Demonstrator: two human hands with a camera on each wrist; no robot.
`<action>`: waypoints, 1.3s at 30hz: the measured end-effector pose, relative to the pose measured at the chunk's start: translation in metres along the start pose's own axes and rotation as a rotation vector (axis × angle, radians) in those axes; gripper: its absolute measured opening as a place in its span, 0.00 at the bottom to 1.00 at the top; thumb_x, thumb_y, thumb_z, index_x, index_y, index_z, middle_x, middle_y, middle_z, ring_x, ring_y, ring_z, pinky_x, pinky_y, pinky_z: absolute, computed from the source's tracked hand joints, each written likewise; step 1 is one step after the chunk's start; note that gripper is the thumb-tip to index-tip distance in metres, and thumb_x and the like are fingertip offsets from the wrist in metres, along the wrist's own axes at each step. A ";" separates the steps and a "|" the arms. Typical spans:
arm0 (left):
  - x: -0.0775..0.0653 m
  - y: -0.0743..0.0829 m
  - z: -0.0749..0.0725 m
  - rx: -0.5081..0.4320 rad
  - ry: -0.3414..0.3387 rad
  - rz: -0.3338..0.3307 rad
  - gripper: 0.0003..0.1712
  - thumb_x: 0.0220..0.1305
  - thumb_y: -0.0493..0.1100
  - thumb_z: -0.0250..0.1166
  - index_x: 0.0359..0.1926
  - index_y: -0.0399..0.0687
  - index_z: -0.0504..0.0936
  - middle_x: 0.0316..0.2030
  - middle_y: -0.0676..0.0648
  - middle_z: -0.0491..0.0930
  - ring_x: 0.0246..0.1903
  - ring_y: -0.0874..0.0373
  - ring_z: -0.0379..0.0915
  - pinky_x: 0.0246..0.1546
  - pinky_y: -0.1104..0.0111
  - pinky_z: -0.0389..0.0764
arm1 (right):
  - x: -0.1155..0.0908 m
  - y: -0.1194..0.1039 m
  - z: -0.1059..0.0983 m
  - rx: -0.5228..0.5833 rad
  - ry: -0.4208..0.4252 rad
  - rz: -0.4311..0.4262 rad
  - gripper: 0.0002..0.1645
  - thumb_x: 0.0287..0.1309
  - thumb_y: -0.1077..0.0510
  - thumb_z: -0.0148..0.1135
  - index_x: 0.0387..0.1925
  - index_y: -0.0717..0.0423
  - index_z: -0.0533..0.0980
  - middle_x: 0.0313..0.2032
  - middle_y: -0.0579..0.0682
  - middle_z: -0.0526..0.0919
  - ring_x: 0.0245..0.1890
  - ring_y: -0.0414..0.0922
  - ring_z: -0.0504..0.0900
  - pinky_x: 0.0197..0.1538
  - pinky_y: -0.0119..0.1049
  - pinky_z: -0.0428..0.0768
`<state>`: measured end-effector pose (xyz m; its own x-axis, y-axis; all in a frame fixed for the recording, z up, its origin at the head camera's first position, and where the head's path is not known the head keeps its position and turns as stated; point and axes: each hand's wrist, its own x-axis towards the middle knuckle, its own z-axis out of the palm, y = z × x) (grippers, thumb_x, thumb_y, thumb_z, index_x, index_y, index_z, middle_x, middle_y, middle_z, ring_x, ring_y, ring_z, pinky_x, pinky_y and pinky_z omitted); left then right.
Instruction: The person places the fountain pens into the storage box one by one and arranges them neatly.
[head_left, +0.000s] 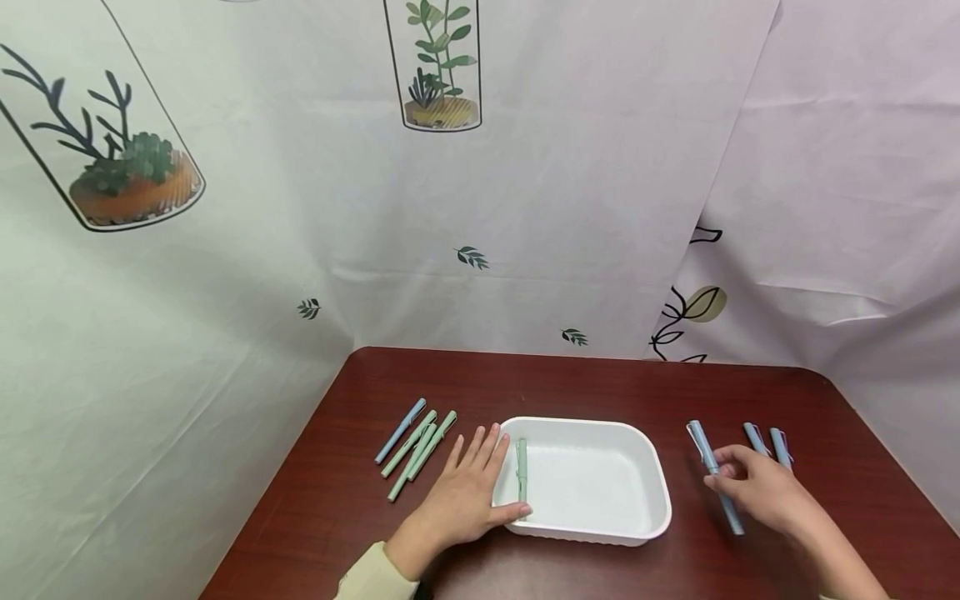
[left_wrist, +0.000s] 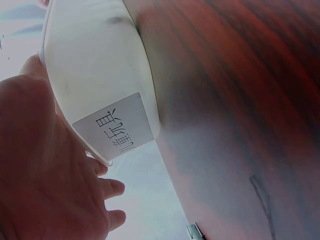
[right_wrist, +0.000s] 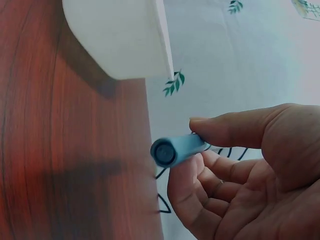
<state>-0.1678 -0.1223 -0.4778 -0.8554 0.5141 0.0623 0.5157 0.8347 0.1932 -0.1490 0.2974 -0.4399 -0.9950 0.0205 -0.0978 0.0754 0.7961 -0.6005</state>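
Between thumb and fingers, my right hand [head_left: 765, 487] pinches a blue pen [head_left: 707, 454] by its middle, to the right of a white plastic tray [head_left: 592, 533]. The right wrist view shows the end of this blue pen [right_wrist: 172, 151] pointing at the camera, raised above the table. My left hand [head_left: 468, 487] rests with spread, straight fingers on the tray's left rim. Inside the tray, along its left side, lies one green pen [head_left: 522, 471]. In the left wrist view the tray's outer wall [left_wrist: 100, 65] carries a label with printed characters.
Left of the tray lie several green pens [head_left: 408, 443] and one blue pen [head_left: 401, 431]. Two more blue pens [head_left: 781, 448] lie beyond my right hand. The dark red table [head_left: 525, 383] ends at a white printed cloth [head_left: 570, 208] behind and at the sides.
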 end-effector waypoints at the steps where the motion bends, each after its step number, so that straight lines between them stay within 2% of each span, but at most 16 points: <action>1: 0.000 0.000 0.000 0.002 0.001 0.000 0.58 0.65 0.76 0.53 0.80 0.44 0.50 0.80 0.41 0.46 0.79 0.42 0.41 0.75 0.43 0.48 | 0.000 -0.002 0.000 0.009 -0.004 0.007 0.25 0.61 0.54 0.69 0.52 0.68 0.74 0.33 0.48 0.78 0.30 0.43 0.74 0.29 0.33 0.71; 7: 0.000 0.000 0.000 0.016 0.006 -0.001 0.58 0.65 0.77 0.53 0.80 0.44 0.51 0.80 0.41 0.46 0.79 0.42 0.42 0.75 0.43 0.48 | -0.002 -0.010 0.005 0.046 -0.025 0.013 0.29 0.63 0.51 0.69 0.55 0.69 0.73 0.35 0.48 0.80 0.31 0.42 0.75 0.32 0.34 0.72; 16: 0.000 0.001 -0.001 0.023 0.012 -0.002 0.58 0.65 0.77 0.53 0.80 0.44 0.51 0.80 0.41 0.47 0.79 0.42 0.42 0.75 0.43 0.48 | -0.006 -0.026 0.009 0.162 -0.048 -0.003 0.31 0.65 0.53 0.67 0.58 0.72 0.71 0.38 0.50 0.81 0.32 0.40 0.79 0.32 0.33 0.81; 26: 0.000 0.001 0.000 0.024 0.025 -0.001 0.58 0.65 0.77 0.53 0.80 0.43 0.52 0.80 0.40 0.48 0.78 0.42 0.43 0.75 0.43 0.49 | -0.009 -0.044 0.019 0.250 -0.062 0.000 0.33 0.64 0.53 0.68 0.60 0.73 0.70 0.39 0.52 0.82 0.33 0.42 0.81 0.33 0.36 0.84; 33: 0.000 0.001 0.001 0.039 0.042 0.009 0.58 0.64 0.77 0.54 0.80 0.43 0.53 0.79 0.40 0.50 0.78 0.41 0.44 0.75 0.43 0.49 | -0.009 -0.053 0.028 0.339 -0.070 -0.010 0.30 0.64 0.59 0.68 0.59 0.75 0.70 0.38 0.53 0.83 0.33 0.43 0.83 0.33 0.38 0.85; 39: 0.000 0.001 0.001 0.049 0.044 0.009 0.58 0.64 0.78 0.52 0.80 0.43 0.53 0.79 0.40 0.50 0.78 0.41 0.44 0.75 0.43 0.50 | -0.006 -0.060 0.035 0.370 -0.079 0.000 0.29 0.64 0.61 0.67 0.59 0.76 0.70 0.38 0.54 0.82 0.36 0.45 0.83 0.34 0.39 0.86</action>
<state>-0.1669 -0.1214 -0.4783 -0.8517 0.5131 0.1067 0.5238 0.8395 0.1444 -0.1454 0.2281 -0.4306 -0.9879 -0.0381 -0.1504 0.1085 0.5230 -0.8454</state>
